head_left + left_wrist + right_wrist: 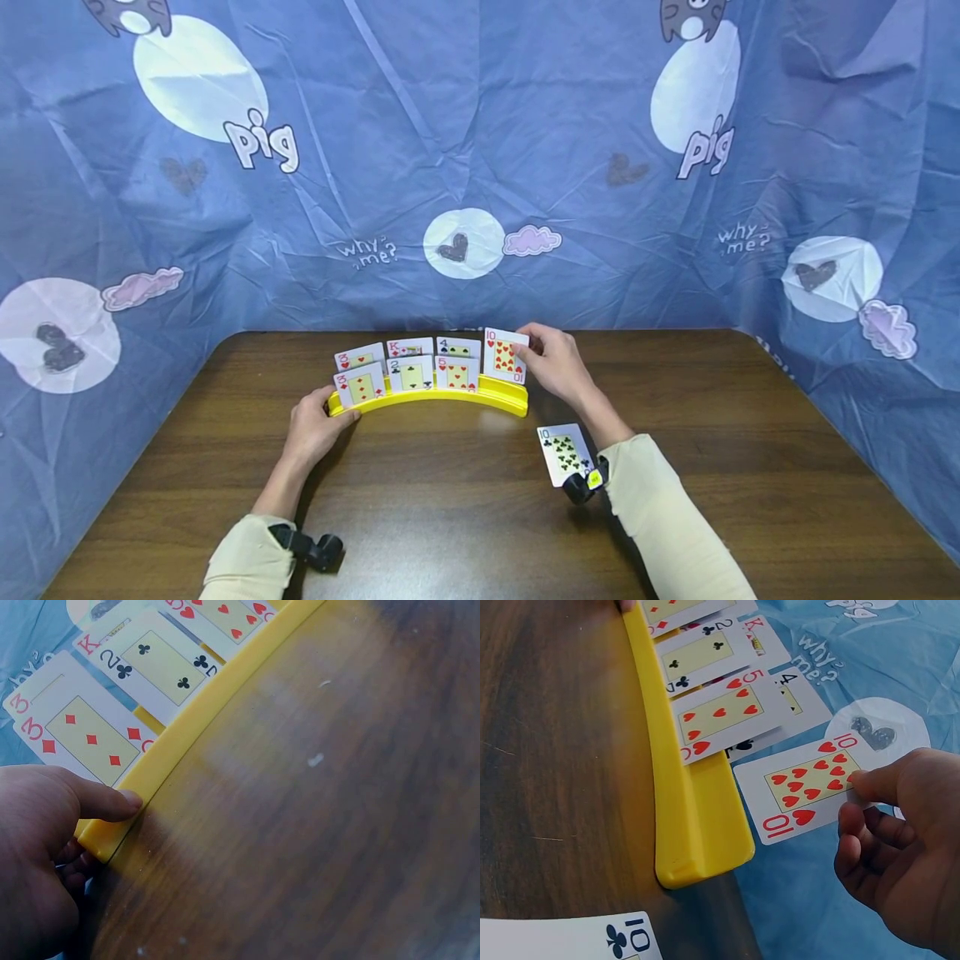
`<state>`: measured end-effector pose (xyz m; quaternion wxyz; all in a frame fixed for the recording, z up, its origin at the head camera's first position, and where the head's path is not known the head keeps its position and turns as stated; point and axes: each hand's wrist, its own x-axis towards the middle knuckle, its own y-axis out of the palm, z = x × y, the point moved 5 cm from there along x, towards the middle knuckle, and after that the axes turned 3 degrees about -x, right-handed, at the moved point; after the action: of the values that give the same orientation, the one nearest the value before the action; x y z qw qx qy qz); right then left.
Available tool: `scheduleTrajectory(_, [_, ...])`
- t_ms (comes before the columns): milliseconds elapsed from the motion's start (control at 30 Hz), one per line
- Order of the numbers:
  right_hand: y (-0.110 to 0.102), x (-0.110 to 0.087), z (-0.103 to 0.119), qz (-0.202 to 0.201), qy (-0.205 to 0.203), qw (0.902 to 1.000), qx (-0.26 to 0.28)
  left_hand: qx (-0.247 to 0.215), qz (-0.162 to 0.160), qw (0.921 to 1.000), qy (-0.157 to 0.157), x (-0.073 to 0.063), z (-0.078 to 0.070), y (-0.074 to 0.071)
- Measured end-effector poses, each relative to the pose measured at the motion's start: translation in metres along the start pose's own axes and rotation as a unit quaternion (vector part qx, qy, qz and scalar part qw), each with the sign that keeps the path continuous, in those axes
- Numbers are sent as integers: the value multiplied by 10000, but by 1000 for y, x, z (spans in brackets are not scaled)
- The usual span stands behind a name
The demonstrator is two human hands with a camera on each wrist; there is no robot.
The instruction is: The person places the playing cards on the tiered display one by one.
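Observation:
A curved yellow playing-card holder (442, 395) carries two rows of upright cards. My left hand (313, 427) grips its left end, thumb on the front edge and fingers curled behind. My right hand (557, 360) pinches the ten of hearts (810, 787) by its right edge between thumb and fingers. That card stands upright at the back of the holder's right end, beside the four (461, 344). In the front row are the three of diamonds (88, 739), the two of clubs (705, 658) and the five of hearts (457, 375).
The ten of clubs (562, 450) lies face up on the wooden table (442, 500), by my right wrist. Behind the front cards show a three of hearts (358, 353) and a king (410, 345). A blue printed cloth (360, 192) hangs along the table's back and sides.

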<state>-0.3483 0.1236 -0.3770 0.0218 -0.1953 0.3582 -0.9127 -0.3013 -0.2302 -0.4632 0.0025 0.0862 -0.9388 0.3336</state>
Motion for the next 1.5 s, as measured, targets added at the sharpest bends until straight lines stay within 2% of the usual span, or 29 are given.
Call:
scheduleTrajectory(233, [2,-2,-1,-109,-118,9997,-167,-70,68,9999,-123,-1,0,2])
scheduleTrajectory(367, [4,-4,-2,-33,-88,9997,-233,-91,84,9998,-163,1,-1,3])
scheduleTrajectory(567, [8,-7,-7,98,31,9995,-283,-93,83,9999,-58,3,-1,4])
scheduleTrajectory(800, [10,-6,-9,106,66,9999,-116,84,-86,9997,210,3,-1,1])
scheduleTrajectory(1067, [8,-9,-9,140,134,9998,-54,66,-25,9999,75,1,0,0])
scheduleTrajectory(1500, [-3,-18,-18,218,312,9992,107,59,-57,9999,142,1,0,0])
